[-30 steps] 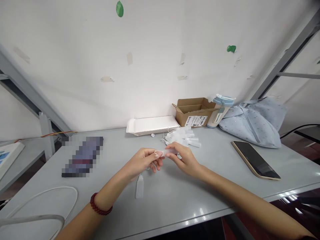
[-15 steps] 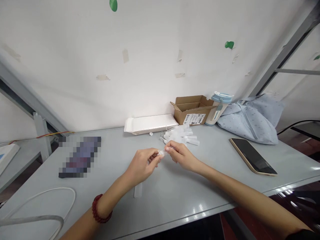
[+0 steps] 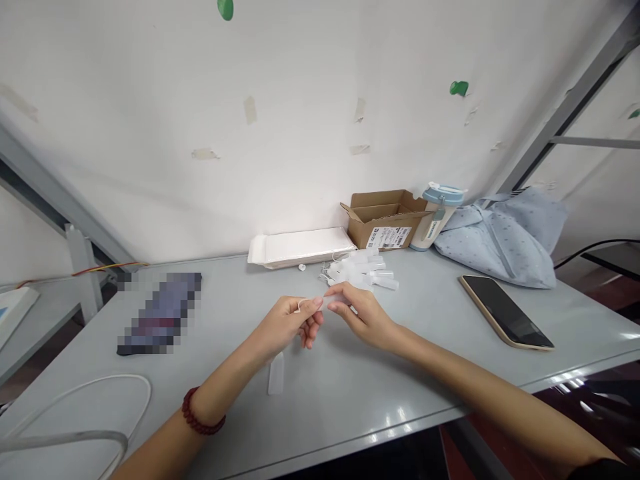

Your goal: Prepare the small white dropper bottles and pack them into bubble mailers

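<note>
My left hand [image 3: 295,319] is closed in a pinch, with a small white loop, perhaps string, showing beside its thumb. My right hand [image 3: 363,313] meets it, index finger and thumb around the end of a small translucent plastic piece [image 3: 326,302]. Most of that piece is hidden by the fingers. Just beyond the right hand lies a pile of frosted plastic pieces [image 3: 373,265] with thin white strings. A single flat frosted strip [image 3: 276,375] rests on the table below my left wrist.
Along the wall stand a white flat box [image 3: 305,247], an open cardboard box [image 3: 387,223] and a cup with a blue lid [image 3: 435,217]. A cloth bag [image 3: 500,240] and a phone [image 3: 505,312] are at right. A small white cap [image 3: 301,267] and a white cable [image 3: 100,378] lie on the table [image 3: 350,407].
The left fingers have shifted their grip: the thumb now lies flatter along the top, with the other fingers curled lower. A white loop shows beside it. The right fingers have drawn slightly apart.
</note>
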{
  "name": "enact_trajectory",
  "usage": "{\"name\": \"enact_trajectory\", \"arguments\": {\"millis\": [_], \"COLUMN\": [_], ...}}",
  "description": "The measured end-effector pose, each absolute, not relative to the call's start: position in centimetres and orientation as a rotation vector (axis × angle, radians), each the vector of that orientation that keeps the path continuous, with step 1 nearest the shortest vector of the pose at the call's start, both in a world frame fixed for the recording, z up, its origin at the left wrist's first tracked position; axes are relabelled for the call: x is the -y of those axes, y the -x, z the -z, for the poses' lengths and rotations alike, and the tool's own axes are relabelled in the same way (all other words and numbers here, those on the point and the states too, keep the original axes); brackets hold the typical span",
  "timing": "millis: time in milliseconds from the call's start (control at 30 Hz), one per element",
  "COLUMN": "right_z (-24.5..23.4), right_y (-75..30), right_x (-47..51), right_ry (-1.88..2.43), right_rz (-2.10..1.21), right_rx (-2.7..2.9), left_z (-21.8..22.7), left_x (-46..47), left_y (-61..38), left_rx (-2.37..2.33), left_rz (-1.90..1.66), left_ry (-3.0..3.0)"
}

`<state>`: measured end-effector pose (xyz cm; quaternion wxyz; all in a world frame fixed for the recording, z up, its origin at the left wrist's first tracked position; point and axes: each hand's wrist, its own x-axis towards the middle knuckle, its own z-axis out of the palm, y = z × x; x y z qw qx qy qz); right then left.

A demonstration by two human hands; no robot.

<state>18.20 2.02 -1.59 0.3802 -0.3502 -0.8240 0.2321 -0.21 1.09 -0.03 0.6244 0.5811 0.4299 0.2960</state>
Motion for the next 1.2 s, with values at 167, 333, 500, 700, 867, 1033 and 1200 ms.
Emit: {"name": "enact_trajectory", "arguments": {"millis": [167,333,500,700,867,1033,1200], "right_z": [0.9,0.1,0.2,1.0,0.6,0.4,0.4], "right_y": [-18.4,-18.5,-18.6,-18.5,-18.2,-18.1,-18.5], "right_x": [-2.0,-2.0,-2.4,-2.8,-2.0,-1.5,-2.2], "right_ry": [0.925,0.996,0.999,1.043,0.987,0.864,0.936], "right_rz": [-0.67,-0.878,-1.227,-1.321,-1.008,-0.703,-1.068], "right_rx": [2.119,2.025,1.913,1.782,1.92,2.034,1.99], "left_z": [0.2,0.5,1.6,1.8,0.3,-0.3,0.0], "left_x": [-0.7,0.1,0.0,-0.2,0.1,0.2,0.4], "left_y": [0.1,-0.2,-0.2,-0.2,-0.5,-0.8,-0.8], "left_rx": [-0.966,-1.076,-1.104,-1.14,-1.134,-1.037,-1.145], "left_rz": [-0.756,-0.869,-1.0,-0.926,-0.775,-0.717,-0.777], "left_ry": [-1.39,-2.002,-2.807,-2.682,-1.824,-1.507,-1.648]}}
